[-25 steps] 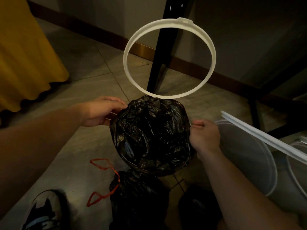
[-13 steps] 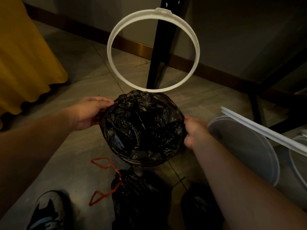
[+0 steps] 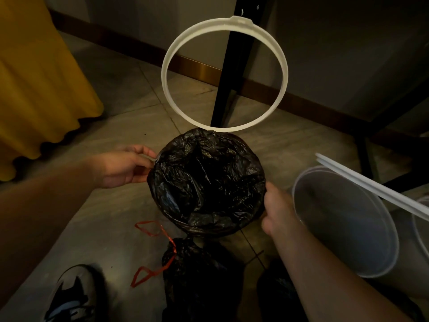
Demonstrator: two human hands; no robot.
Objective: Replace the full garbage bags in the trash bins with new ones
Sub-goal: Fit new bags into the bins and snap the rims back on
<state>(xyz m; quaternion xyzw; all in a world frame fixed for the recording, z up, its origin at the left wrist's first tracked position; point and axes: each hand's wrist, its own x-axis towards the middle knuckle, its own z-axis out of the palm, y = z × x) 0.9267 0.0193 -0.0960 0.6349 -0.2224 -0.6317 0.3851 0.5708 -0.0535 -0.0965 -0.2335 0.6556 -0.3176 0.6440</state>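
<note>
Left hand (image 3: 123,168) pinches the left edge of the black garbage bag (image 3: 206,180), right hand (image 3: 277,210) hugs its right side with fingers hidden, grip unclear, and the raised white ring (image 3: 164,75) stands just beyond, midway between both.

What bag (image 3: 206,182) lines: fully covered, not visible. Blur on right hand (image 3: 278,210); fingertips hidden behind bag. Bottom edge cuts tied bag (image 3: 197,282) and shoe (image 3: 69,296). Right edge cuts far-right bin (image 3: 421,226). Left edge cuts cloth (image 3: 34,89). Beside tied bag, dark mass (image 3: 278,298): unidentifiable.
</note>
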